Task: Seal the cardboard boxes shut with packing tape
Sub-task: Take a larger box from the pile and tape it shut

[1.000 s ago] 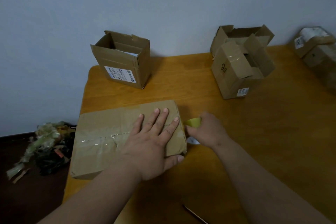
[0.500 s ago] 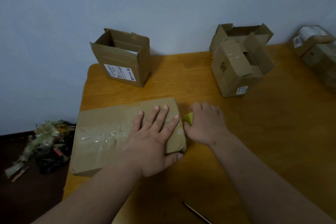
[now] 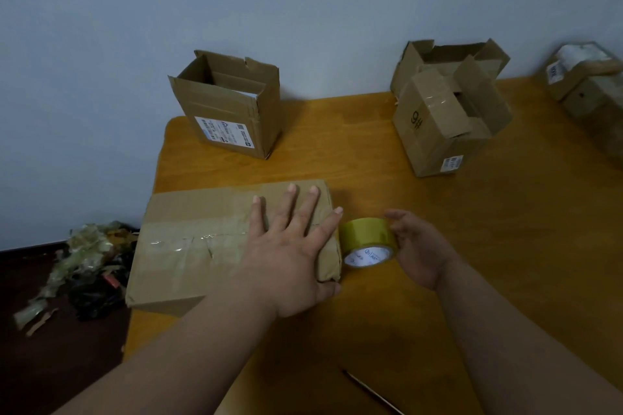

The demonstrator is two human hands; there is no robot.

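Fingers of the left hand lie straight and spread, flat on the top of the flat cardboard box, with the thumb hooked over the box's right edge near the table. Behind them the left forearm runs back toward the lower left of the view. The right hand sits just beside that box's right end, its fingers curled round a roll of yellowish packing tape, which stands on edge with its white core facing the camera, close against the box's end. The right forearm leads off to the lower right.

Two hands, one roll of tape. The flat box lies at the left front of the wooden table, closed, with clear tape glinting along its middle seam. Two more boxes stand open further back: one with a shipping label at the left rear, one marked in dark pen at the right rear. More parcels sit at the far right edge. A heap of crumpled tape scraps lies on the dark floor to the left.
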